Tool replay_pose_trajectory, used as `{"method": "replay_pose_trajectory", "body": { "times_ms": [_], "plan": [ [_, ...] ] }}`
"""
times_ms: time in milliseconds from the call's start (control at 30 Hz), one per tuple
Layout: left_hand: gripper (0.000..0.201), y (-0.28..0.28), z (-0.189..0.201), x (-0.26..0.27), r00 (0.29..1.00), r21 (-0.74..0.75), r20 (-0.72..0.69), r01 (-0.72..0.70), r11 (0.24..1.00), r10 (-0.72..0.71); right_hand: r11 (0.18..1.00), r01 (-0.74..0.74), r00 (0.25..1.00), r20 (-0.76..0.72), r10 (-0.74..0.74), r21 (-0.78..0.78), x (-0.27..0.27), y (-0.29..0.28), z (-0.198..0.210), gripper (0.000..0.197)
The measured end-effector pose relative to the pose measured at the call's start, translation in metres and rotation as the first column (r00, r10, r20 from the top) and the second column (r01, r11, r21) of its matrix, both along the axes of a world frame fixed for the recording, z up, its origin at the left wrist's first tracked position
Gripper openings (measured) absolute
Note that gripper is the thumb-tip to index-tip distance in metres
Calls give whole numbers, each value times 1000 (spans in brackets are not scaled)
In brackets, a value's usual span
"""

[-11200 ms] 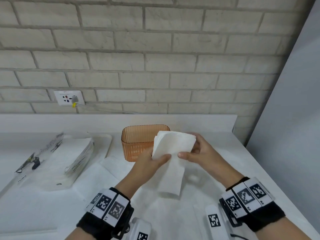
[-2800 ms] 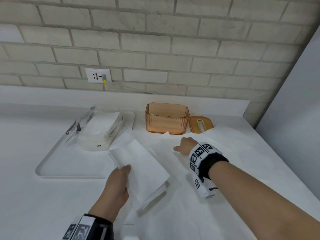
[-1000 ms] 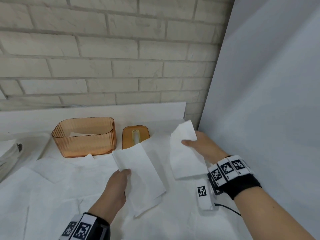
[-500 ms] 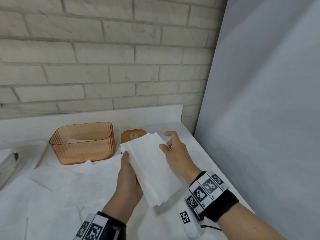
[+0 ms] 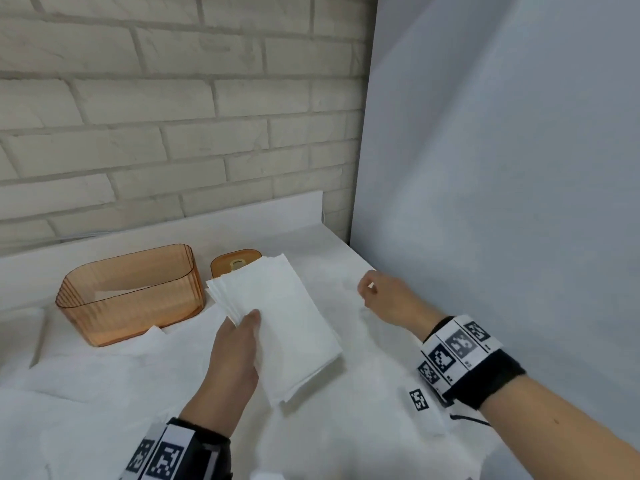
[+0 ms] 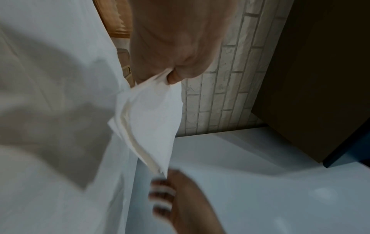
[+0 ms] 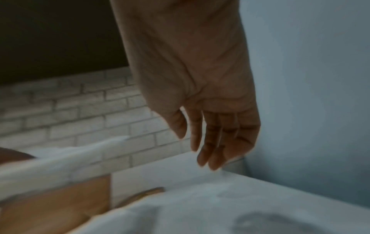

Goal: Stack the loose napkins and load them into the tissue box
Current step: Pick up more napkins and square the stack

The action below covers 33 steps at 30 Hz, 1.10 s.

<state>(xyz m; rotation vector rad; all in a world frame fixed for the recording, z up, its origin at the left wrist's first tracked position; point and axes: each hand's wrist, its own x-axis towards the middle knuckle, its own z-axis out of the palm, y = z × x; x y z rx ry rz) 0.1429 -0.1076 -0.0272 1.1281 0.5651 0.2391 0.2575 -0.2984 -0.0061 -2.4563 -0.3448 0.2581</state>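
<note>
At the far left of the white tabletop (image 5: 346,258) stands the amber tissue box (image 5: 131,296), open-topped, its lid (image 5: 235,264) lying just beside it. Nearer, the left hand (image 5: 239,344) pinches a stack of napkins (image 5: 277,323) in its grip, thumb on top, above loose napkins (image 5: 86,393) spread below. Rightmost, the right hand (image 5: 384,296) hovers with its grip relaxed, holding nothing.

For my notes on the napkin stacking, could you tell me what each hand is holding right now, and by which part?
The left hand pinches the napkin stack at its left long edge, thumb on top. The right hand holds nothing.
</note>
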Motion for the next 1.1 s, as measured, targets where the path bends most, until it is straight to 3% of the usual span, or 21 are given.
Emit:
{"method": "replay_pose_trajectory", "body": {
  "times_ms": [100, 233, 300, 400, 500, 700, 800, 933, 967, 1033, 1100],
  "plan": [
    [23, 7, 0, -6, 999, -14, 6, 32, 999, -32, 959, 63, 988, -120, -100, -276, 0, -41, -8, 19],
    [19, 8, -4, -13, 997, -41, -3, 78, 996, -78, 801, 107, 970, -115, -214, -589, -24, -69, -19, 38],
    [21, 7, -8, -16, 995, -45, -7, 98, 994, -98, 763, 107, 963, -123, -238, -637, -32, -73, -32, 39],
    [27, 7, -14, -20, 994, -68, -23, 104, 992, -106, 727, 209, 947, -51, -318, -654, -34, -70, -50, 59],
    [33, 6, -16, -23, 993, -89, -39, 110, 990, -113, 715, 277, 931, -6, -366, -642, -33, -62, -52, 55],
    [33, 11, -17, -29, 992, -96, -33, 120, 988, -124, 792, 371, 903, -13, -430, -484, -22, -62, -50, 41],
    [33, 20, -19, -33, 994, -92, -23, 104, 990, -106, 800, 483, 870, 97, -483, -356, -15, -72, -51, 24],
    [34, 30, -21, -36, 996, -102, -33, 75, 992, -79, 857, 434, 900, 163, -404, -276, -8, -79, -32, 4],
    [34, 33, -22, -36, 997, -102, -35, 66, 993, -70, 879, 431, 900, 167, -403, -203, -5, -78, -22, 2],
    [32, 37, -21, -36, 998, -103, -37, 39, 994, -43, 897, 427, 895, 90, -438, 115, -1, -72, 3, 7],
    [27, 40, -21, -35, 999, -112, -34, 23, 993, -27, 765, 414, 902, -112, -416, 493, -2, -57, 21, 9]
  ]
}}
